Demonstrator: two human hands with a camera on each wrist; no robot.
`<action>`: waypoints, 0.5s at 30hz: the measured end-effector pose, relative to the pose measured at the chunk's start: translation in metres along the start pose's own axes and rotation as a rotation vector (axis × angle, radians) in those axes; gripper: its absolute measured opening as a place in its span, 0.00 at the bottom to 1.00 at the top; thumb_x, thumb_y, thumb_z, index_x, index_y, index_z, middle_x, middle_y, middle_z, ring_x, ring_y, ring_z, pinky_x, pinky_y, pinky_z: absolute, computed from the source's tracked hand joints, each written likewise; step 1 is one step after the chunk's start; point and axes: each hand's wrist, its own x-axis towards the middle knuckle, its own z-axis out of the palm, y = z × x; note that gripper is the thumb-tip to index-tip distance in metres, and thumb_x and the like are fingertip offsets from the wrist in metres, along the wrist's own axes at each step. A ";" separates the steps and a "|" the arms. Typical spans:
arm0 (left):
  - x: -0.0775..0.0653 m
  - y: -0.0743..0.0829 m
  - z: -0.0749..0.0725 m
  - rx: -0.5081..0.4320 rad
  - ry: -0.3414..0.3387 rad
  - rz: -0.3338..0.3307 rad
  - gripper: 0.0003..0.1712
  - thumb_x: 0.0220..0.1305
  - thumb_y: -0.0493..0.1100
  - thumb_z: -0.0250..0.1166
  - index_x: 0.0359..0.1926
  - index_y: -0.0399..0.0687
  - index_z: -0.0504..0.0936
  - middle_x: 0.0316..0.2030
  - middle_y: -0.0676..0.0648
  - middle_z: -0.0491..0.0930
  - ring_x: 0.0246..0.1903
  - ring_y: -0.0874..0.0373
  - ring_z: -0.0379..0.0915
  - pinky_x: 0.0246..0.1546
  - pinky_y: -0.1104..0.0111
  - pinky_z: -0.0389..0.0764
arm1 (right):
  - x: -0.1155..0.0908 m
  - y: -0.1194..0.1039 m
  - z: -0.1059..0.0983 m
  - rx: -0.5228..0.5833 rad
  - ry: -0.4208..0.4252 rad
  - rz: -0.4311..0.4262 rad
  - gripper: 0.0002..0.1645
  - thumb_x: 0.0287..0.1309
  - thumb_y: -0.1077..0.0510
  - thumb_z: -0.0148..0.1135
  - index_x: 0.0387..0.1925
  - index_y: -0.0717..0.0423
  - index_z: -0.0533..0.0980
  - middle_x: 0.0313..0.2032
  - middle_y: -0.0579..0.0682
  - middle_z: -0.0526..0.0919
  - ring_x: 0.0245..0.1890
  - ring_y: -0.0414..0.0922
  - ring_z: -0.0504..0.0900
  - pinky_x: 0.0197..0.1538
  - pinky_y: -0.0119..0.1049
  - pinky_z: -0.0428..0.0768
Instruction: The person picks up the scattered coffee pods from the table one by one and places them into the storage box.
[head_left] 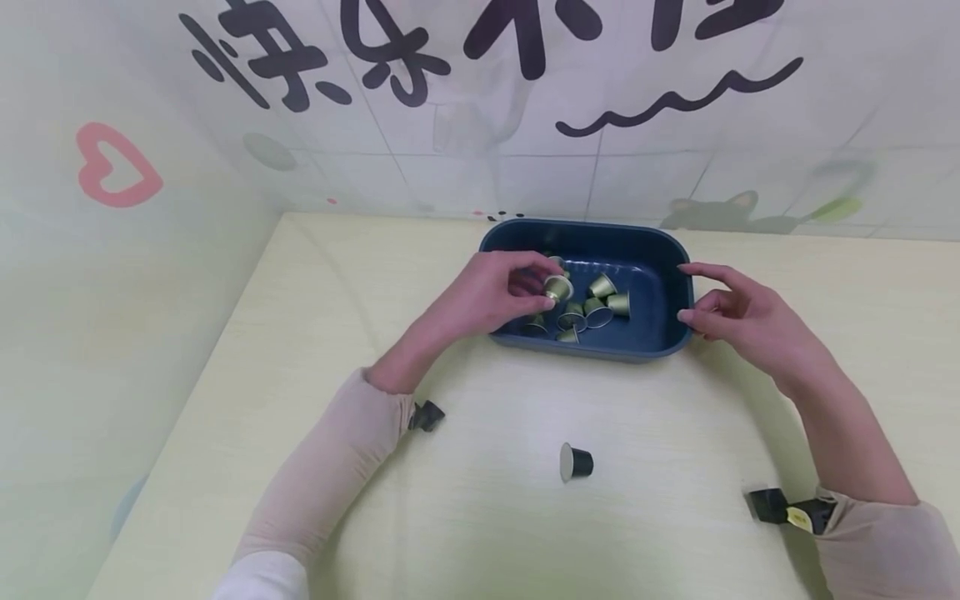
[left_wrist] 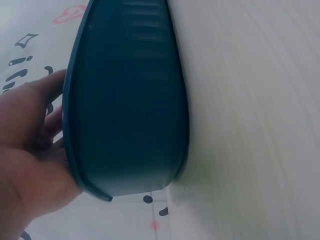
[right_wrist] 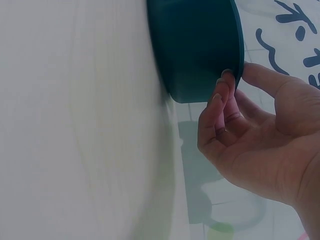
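Observation:
My left hand [head_left: 498,292] is over the left part of a dark blue bin [head_left: 637,357], pinching a green coffee capsule [head_left: 557,287] between thumb and fingers. Several more green capsules [head_left: 602,286] lie jumbled on the bin's floor below it. At the right end, my right hand [head_left: 750,321] pinches the bin's rim; in the right wrist view its thumb and fingers [right_wrist: 216,111] meet at the edge. From the left wrist, the bin's outer wall [left_wrist: 127,100] hides the pinched capsule and most of the left fingertips.
A black coffee capsule [head_left: 579,462] lies on its side on the pale wooden table [head_left: 487,517], in front of the bin. Behind the bin rises a white tiled wall [head_left: 525,183] with black lettering. Another wall with a pink heart [head_left: 118,165] borders the table's left side.

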 end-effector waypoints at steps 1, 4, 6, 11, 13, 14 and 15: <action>0.000 0.000 0.001 0.013 0.006 -0.001 0.20 0.62 0.37 0.71 0.55 0.44 0.82 0.45 0.49 0.83 0.42 0.62 0.80 0.45 0.76 0.80 | 0.000 0.000 0.000 -0.002 0.000 0.003 0.34 0.67 0.57 0.63 0.71 0.44 0.64 0.32 0.40 0.81 0.33 0.42 0.78 0.36 0.30 0.75; 0.002 0.000 0.002 0.037 0.021 -0.004 0.20 0.62 0.36 0.71 0.55 0.43 0.82 0.47 0.48 0.82 0.42 0.62 0.81 0.44 0.76 0.80 | 0.000 0.000 0.000 -0.010 0.000 0.006 0.34 0.67 0.56 0.63 0.71 0.44 0.64 0.32 0.40 0.81 0.33 0.42 0.78 0.37 0.31 0.75; 0.003 0.000 0.003 0.042 0.028 -0.008 0.21 0.61 0.36 0.71 0.56 0.42 0.81 0.48 0.47 0.82 0.42 0.61 0.81 0.43 0.76 0.80 | 0.000 -0.001 0.000 -0.004 0.001 0.005 0.34 0.67 0.57 0.64 0.71 0.43 0.64 0.32 0.40 0.81 0.33 0.42 0.78 0.36 0.31 0.75; 0.006 -0.001 0.004 0.053 0.033 -0.037 0.21 0.61 0.35 0.72 0.55 0.42 0.81 0.50 0.46 0.81 0.42 0.60 0.82 0.43 0.76 0.81 | 0.000 -0.001 0.000 0.006 0.000 0.005 0.34 0.67 0.57 0.64 0.71 0.43 0.64 0.32 0.41 0.81 0.32 0.42 0.78 0.36 0.31 0.74; 0.007 0.000 0.004 0.065 0.031 -0.055 0.20 0.60 0.35 0.72 0.55 0.42 0.81 0.50 0.46 0.81 0.42 0.60 0.82 0.42 0.76 0.81 | 0.000 -0.001 -0.001 0.007 -0.004 0.005 0.34 0.67 0.57 0.64 0.71 0.43 0.64 0.32 0.41 0.81 0.32 0.42 0.77 0.36 0.31 0.74; 0.007 0.000 0.005 0.074 0.032 -0.062 0.20 0.60 0.35 0.72 0.54 0.42 0.81 0.50 0.46 0.81 0.42 0.60 0.82 0.42 0.76 0.80 | 0.000 -0.001 -0.001 0.007 -0.004 0.004 0.34 0.67 0.57 0.64 0.71 0.43 0.64 0.32 0.41 0.81 0.32 0.42 0.77 0.36 0.31 0.74; 0.008 0.000 0.005 0.080 0.034 -0.069 0.20 0.60 0.35 0.72 0.54 0.42 0.81 0.50 0.46 0.81 0.42 0.60 0.82 0.42 0.76 0.80 | 0.001 -0.001 -0.001 0.006 -0.004 0.003 0.34 0.67 0.57 0.64 0.71 0.43 0.64 0.32 0.41 0.81 0.32 0.42 0.77 0.36 0.31 0.74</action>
